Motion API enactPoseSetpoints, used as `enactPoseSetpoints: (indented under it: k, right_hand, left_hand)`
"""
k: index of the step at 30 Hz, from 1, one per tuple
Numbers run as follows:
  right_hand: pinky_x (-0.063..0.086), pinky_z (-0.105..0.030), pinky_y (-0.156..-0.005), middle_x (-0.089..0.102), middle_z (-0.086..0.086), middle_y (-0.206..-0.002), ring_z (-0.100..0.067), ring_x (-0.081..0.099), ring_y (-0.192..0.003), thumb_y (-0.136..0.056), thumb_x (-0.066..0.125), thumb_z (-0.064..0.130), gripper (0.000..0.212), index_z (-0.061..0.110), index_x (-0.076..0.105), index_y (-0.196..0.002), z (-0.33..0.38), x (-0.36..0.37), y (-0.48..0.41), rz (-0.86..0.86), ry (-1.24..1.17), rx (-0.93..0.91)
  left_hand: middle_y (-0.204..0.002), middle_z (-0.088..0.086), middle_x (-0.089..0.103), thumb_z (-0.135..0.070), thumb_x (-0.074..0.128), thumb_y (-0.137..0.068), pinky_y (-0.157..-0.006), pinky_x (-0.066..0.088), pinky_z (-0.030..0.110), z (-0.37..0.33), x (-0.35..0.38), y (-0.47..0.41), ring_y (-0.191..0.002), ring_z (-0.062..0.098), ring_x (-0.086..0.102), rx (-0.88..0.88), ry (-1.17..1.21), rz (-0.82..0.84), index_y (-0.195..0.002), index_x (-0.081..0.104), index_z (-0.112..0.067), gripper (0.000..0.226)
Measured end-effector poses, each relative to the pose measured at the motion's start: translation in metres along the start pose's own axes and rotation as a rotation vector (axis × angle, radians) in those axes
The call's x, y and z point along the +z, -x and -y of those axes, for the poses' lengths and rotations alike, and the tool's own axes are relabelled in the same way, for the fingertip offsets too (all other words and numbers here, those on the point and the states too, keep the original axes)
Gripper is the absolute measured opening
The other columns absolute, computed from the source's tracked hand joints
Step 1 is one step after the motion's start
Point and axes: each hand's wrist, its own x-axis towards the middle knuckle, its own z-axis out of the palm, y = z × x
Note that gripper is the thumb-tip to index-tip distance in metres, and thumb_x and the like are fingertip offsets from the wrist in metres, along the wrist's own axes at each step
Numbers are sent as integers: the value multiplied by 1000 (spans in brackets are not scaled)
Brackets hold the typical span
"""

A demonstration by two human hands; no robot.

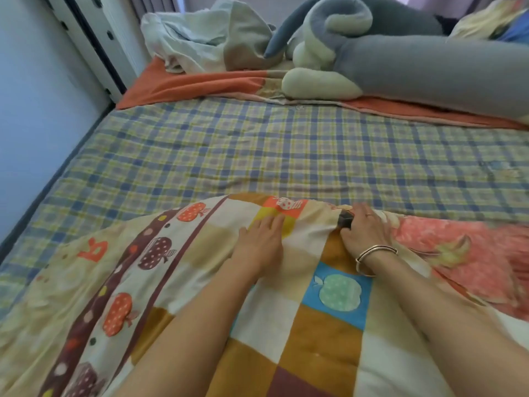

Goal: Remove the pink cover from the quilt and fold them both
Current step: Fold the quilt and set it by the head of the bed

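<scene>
A patchwork cover [309, 333] with apple prints in cream, brown, orange and blue lies bunched across the near part of the bed. At its right a pink floral cloth [472, 259] shows. My left hand [262, 242] rests flat on the cover near its far edge, fingers together and stretched out. My right hand [365, 230], with a bangle on the wrist, is closed around a fold of the cover at that same edge, and a small dark object [345, 219] sits against its fingers.
A blue and yellow plaid sheet [257, 150] covers the bed beyond the cover. At the far side lie an orange cloth [183, 84], a crumpled white sheet [200, 35] and a large grey and cream plush toy [386, 53]. A wall [34, 110] runs along the left.
</scene>
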Motion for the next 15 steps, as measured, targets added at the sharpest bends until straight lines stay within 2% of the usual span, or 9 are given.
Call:
enactPoseSetpoints:
  k: [4, 6, 8, 9, 10, 11, 12, 14, 15]
  right_hand:
    - [29, -44, -105, 41, -19, -140, -35, 38, -128, -98, 33, 26, 42, 3, 38, -133, -22, 7, -37, -82, -49, 93]
    - [26, -49, -108, 39, -16, -143, -33, 36, -130, -96, 37, 37, 50, 6, 37, -135, -32, 11, -56, -38, -27, 108]
    - [25, -51, -110, 36, -13, -144, -31, 34, -132, -85, 50, 53, 76, 10, 24, -143, -37, 14, -67, 133, 40, 101]
    - [31, -47, -107, 42, -14, -139, -31, 40, -128, -79, 58, 53, 88, 11, 17, -145, -38, 14, -69, 250, 77, 104]
    - [37, -43, -102, 51, -14, -129, -31, 48, -120, -76, 63, 50, 91, 11, 17, -145, -37, 14, -66, 357, 138, 100]
    - [39, -41, -99, 57, -11, -118, -30, 53, -112, -76, 65, 48, 81, 11, 28, -138, -35, 14, -59, 416, 236, 80]
    - [38, -41, -99, 60, -7, -109, -28, 55, -105, -77, 63, 47, 61, 13, 41, -124, -33, 14, -52, 416, 345, 32]
    - [40, -37, -95, 62, -3, -104, -25, 57, -100, -82, 57, 36, 29, 19, 54, -105, -26, 9, -35, 287, 482, -91]
    - [38, -36, -93, 62, -4, -108, -25, 57, -102, -83, 54, 29, 23, 19, 54, -104, -23, 5, -28, 192, 479, -145]
  left_hand:
    - [-156, 2, 9, -21, 30, -99, -111, 17, 51, -6, 2, -33, -143, 21, 13, 41, 0, -60, -149, 2, -15, 58]
    - [-158, 1, 1, -31, 31, -99, -112, 6, 57, -11, 2, -47, -145, 20, -1, 50, -11, -34, -149, -4, -16, 62]
    - [-158, 2, -1, -43, 39, -94, -109, -3, 63, -16, 6, -57, -145, 23, -8, 80, -87, 58, -148, -13, -19, 79]
    - [-158, 4, 6, -50, 45, -90, -107, -6, 66, -17, 10, -60, -146, 25, -5, 98, -129, 104, -147, -17, -20, 89]
    - [-156, 6, 18, -55, 48, -86, -105, -8, 67, -19, 16, -63, -145, 27, 5, 117, -172, 130, -147, -17, -21, 96]
    - [-151, 6, 31, -60, 48, -84, -104, -8, 67, -20, 23, -63, -143, 28, 17, 134, -217, 140, -148, -16, -20, 98]
    - [-145, 5, 41, -64, 45, -84, -105, -8, 67, -22, 29, -62, -139, 28, 27, 153, -260, 142, -148, -13, -20, 97]
    - [-141, 3, 46, -63, 40, -86, -108, -4, 63, -28, 31, -54, -134, 28, 36, 180, -271, 178, -149, -9, -19, 91]
    - [-140, 4, 47, -59, 42, -87, -109, 1, 61, -29, 27, -51, -132, 29, 38, 173, -233, 193, -149, -6, -19, 89]
